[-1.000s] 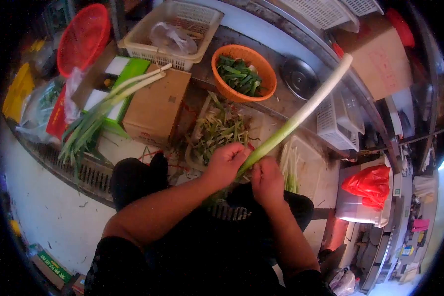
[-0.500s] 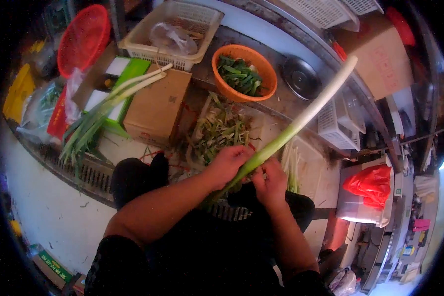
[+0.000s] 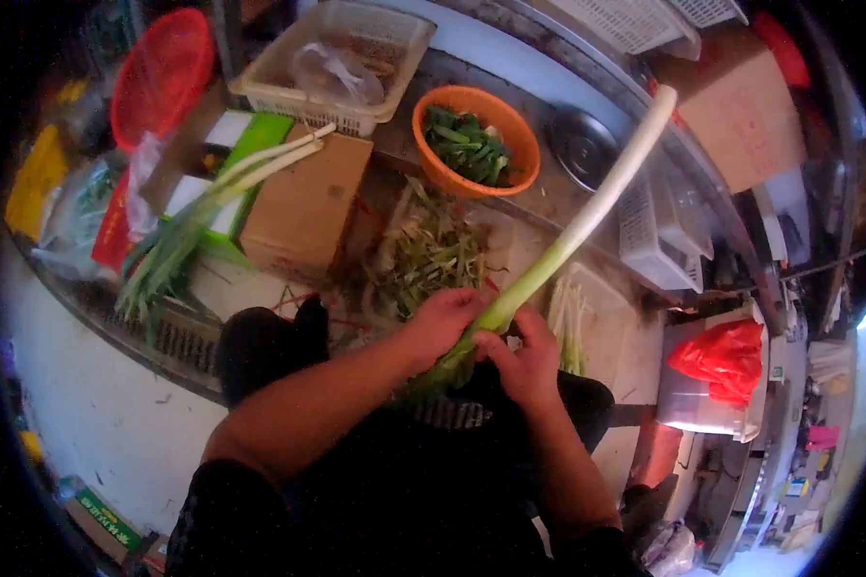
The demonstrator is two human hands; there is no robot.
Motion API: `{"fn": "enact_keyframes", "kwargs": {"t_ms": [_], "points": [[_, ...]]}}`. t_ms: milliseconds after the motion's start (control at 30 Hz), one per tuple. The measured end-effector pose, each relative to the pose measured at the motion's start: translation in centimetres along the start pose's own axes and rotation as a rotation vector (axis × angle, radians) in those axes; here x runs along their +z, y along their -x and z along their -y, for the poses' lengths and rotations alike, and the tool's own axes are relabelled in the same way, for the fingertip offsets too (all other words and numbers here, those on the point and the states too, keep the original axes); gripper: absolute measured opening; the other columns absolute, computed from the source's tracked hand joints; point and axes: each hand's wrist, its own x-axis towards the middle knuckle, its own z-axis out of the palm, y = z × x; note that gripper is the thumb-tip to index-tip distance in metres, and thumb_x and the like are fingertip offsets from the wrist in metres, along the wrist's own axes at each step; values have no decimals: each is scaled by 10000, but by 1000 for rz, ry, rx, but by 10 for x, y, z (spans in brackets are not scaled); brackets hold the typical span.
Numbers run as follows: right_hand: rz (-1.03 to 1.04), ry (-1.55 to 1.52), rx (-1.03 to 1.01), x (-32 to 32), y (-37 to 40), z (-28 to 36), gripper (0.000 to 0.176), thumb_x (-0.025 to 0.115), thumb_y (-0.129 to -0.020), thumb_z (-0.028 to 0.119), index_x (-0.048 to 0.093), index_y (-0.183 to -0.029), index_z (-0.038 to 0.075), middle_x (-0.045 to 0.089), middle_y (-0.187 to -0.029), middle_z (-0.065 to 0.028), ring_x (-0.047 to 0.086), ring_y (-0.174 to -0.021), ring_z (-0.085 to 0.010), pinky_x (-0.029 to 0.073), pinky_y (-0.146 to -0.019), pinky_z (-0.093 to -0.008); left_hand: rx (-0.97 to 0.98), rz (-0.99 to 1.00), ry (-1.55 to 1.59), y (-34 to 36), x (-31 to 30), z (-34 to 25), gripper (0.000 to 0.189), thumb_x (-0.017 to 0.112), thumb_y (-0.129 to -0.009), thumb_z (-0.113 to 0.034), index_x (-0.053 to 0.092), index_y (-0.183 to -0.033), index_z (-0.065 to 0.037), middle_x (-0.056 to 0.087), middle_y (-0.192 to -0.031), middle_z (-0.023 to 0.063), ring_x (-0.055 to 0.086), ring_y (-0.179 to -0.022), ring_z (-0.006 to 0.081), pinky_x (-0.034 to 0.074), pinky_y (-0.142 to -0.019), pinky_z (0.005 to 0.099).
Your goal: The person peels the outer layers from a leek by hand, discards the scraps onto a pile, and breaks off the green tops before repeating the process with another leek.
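A long leek (image 3: 582,226) slants from my lap up to the right, its white end uppermost. My left hand (image 3: 445,327) is closed on its green part. Just right of it, my right hand (image 3: 524,358) grips the same green part, thumb laid across the stalk. Behind my hands is a tray of leaf scraps (image 3: 433,255). Pale stripped stalks (image 3: 568,322) lie in a clear bin to the right. More leeks (image 3: 197,216) rest across a cardboard box (image 3: 303,212) on the left.
An orange bowl (image 3: 524,144) of green pieces stands at the back beside a dark round lid (image 3: 585,144). A cream basket (image 3: 356,120) and a red basket (image 3: 164,77) are at the back left. A red bag (image 3: 722,361) lies on a white container at the right.
The leek's white tip has swung slightly left and up. My right hand has shifted a little, and its thumb now lies over the stalk.
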Motion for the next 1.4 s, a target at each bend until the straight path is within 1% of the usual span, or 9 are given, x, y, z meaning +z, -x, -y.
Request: {"fn": "enact_keyframes", "kwargs": {"t_ms": [133,233,333,533,633,833,933,1133,1400], "points": [[-123,-12,155,3,1,-20,333,771,-758,159,630,-1023,14,648,-950,-127,633,-852,-210,504,-768,-325,90,-174,-160,-3,1,7,316,489,-968,-272,561,-1136,-14,625,-1036,90,587,-917,188,474,-828,346],[-169,55,256,2,2,-16,247,748,-772,133,649,-965,16,658,-851,-110,643,-783,-209,511,-726,-324,207,-83,-416,5,9,7,361,503,-960,-312,518,-1152,-7,610,-1074,117,584,-983,227,462,-857,369],[-196,185,-29,2,0,-9,151,699,-812,110,651,-919,16,646,-786,-127,640,-716,-251,509,-664,-346,202,-79,-714,24,25,-9,426,545,-932,-350,485,-1189,-15,601,-1081,174,583,-1025,295,456,-862,397],[-134,355,-160,0,0,-9,128,639,-854,103,647,-947,16,613,-778,-184,600,-686,-339,486,-618,-395,300,-33,-538,16,13,11,435,548,-904,-262,451,-1241,-4,569,-1103,242,594,-994,359,459,-863,425],[-116,327,-106,2,0,-9,141,638,-850,97,639,-961,10,624,-798,-169,610,-690,-313,494,-626,-382,337,-156,-589,13,10,21,351,538,-882,-170,450,-1179,-6,594,-999,223,606,-878,335,466,-773,396],[-61,107,67,2,6,-23,216,668,-801,123,637,-978,3,657,-891,-150,655,-753,-252,530,-688,-354,145,-122,-320,5,5,10,447,500,-856,-38,351,-1277,-34,561,-1089,133,579,-993,230,462,-862,358],[-52,175,179,0,6,-28,239,684,-765,132,639,-966,10,664,-908,-159,666,-756,-265,537,-693,-356,241,-101,-420,4,4,13,439,571,-839,-99,410,-1239,-16,619,-1048,195,636,-933,281,495,-791,375],[-160,408,106,-28,-4,-17,179,668,-748,109,629,-893,13,669,-897,-163,666,-743,-293,529,-673,-374,199,-50,-646,18,10,-10,467,624,-799,-138,443,-1213,-22,626,-1054,195,632,-988,308,495,-855,389],[-482,141,-41,-64,-27,-9,54,563,-830,-8,572,-880,10,602,-843,-61,551,-781,-128,463,-709,-265,232,27,-652,17,15,-2,397,635,-776,-131,461,-1117,-25,611,-998,208,618,-905,345,481,-775,413]]}}
